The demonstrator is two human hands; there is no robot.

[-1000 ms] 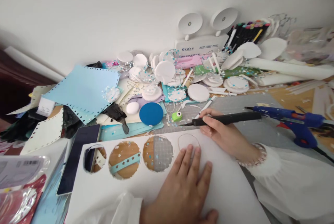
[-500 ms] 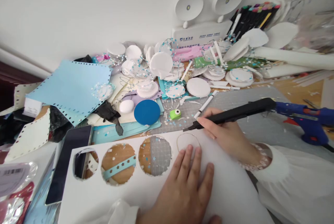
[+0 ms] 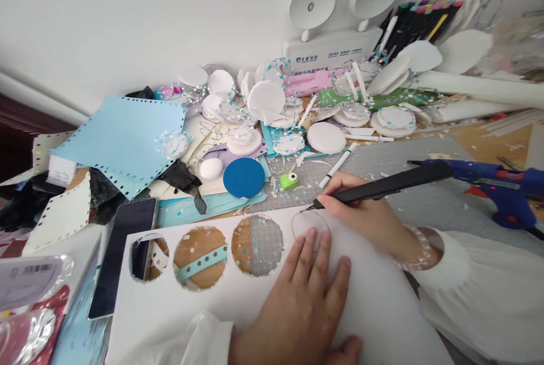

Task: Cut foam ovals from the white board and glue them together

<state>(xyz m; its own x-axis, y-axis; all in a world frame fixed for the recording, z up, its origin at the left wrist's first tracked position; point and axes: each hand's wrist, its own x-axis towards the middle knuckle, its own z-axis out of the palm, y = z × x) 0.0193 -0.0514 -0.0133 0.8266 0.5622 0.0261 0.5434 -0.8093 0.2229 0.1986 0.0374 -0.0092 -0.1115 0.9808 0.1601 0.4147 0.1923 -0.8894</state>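
Observation:
A white foam board (image 3: 374, 308) lies in front of me, with several round holes along its far edge. My left hand (image 3: 300, 302) rests flat on it, fingers spread, the fingertips inside a thin brownish circle outline (image 3: 297, 215). In my right hand (image 3: 368, 220) is a black utility knife (image 3: 382, 183), held like a pen and slanting down to the left. Its thin tip is at the far side of the outline, by the board's edge. Just beyond this hand lies a white pen (image 3: 338, 165). A small green paper punch (image 3: 289, 181) sits further left.
A grey cutting mat (image 3: 416, 206) with scraps lies beyond the board, and a blue glue gun (image 3: 505, 189) at right. A blue disc (image 3: 243, 177), a phone (image 3: 123, 257) and light-blue sheets (image 3: 123, 138) are at left. White foam discs (image 3: 326, 137) and a twin-lamp unit (image 3: 331, 50) stand behind.
The knife tip has moved from the board's far edge onto the circle outline, and the right hand has shifted slightly. The left hand stays flat on the board. The view has shifted a little.

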